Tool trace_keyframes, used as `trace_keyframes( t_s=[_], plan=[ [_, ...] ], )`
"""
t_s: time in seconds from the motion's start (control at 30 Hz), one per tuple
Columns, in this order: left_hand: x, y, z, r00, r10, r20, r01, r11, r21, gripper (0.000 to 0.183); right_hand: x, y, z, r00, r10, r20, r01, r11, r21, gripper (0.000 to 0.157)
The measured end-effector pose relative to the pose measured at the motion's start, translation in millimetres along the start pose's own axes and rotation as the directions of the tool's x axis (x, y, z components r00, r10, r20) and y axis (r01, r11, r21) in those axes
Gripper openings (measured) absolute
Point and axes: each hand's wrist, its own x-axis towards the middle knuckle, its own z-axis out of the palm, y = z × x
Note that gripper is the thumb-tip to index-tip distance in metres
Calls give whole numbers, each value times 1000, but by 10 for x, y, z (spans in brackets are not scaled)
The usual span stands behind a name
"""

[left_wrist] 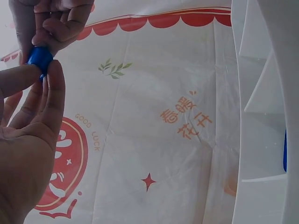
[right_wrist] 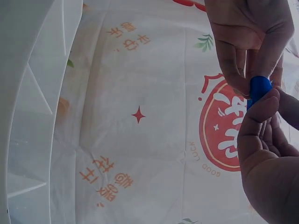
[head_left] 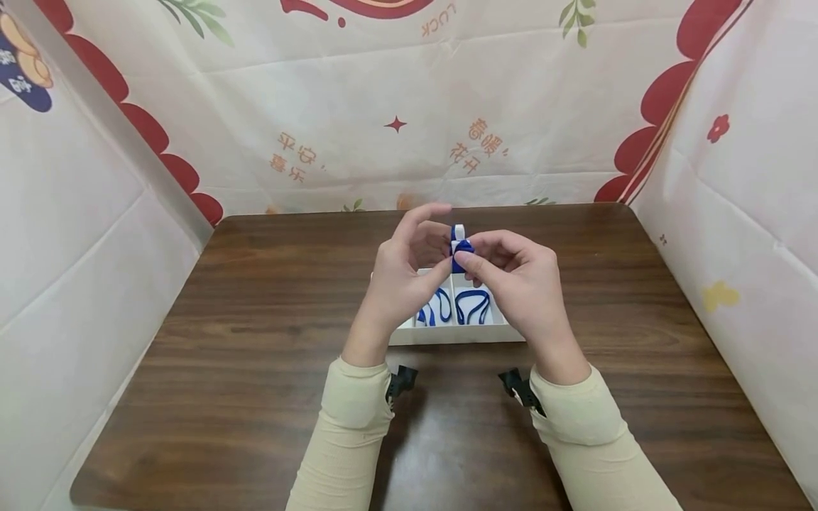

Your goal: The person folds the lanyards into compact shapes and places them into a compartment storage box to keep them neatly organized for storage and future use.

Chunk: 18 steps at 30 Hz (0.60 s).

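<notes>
Both hands meet above the white compartment box (head_left: 456,335), holding a small blue-and-white strap (head_left: 463,245) that looks like a folded ribbon or lanyard. The left hand (head_left: 405,273) pinches it between thumb and fingers from the left; its index finger points up and away. From the other side, the right hand (head_left: 527,287) pinches it with thumb and fingertips. In the left wrist view the strap shows as a short blue roll (left_wrist: 40,59), and likewise as a blue band (right_wrist: 260,87) in the right wrist view. Fingers cover much of it, so its full shape is hidden.
Under the hands, two box compartments hold looped blue lanyards (head_left: 473,306); the hands hide other parts of the box. It stands on a brown wooden table (head_left: 275,319). A printed white cloth (head_left: 358,85) hangs behind, with white side walls left and right.
</notes>
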Motion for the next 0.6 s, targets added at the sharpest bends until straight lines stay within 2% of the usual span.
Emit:
trace_keyframes(
  t_s=[0.2,0.4,0.53,0.6],
  plan=[
    [-3,10,29,1000,1,8,-2,999,33,61,42,-36,-38,991,126,34,-126,992,16,32],
    [25,-7,50,999,-5,49,3,999,40,58,110,-15,-123,966,217,142,-211,976,-51,35],
    [15,-35,69,996,-42,77,39,998,41,54,122,20,-164,951,250,185,-238,968,-86,33],
    [10,-46,77,993,-97,64,96,995,23,50,115,39,-174,950,256,177,-239,965,-112,32]
  ],
)
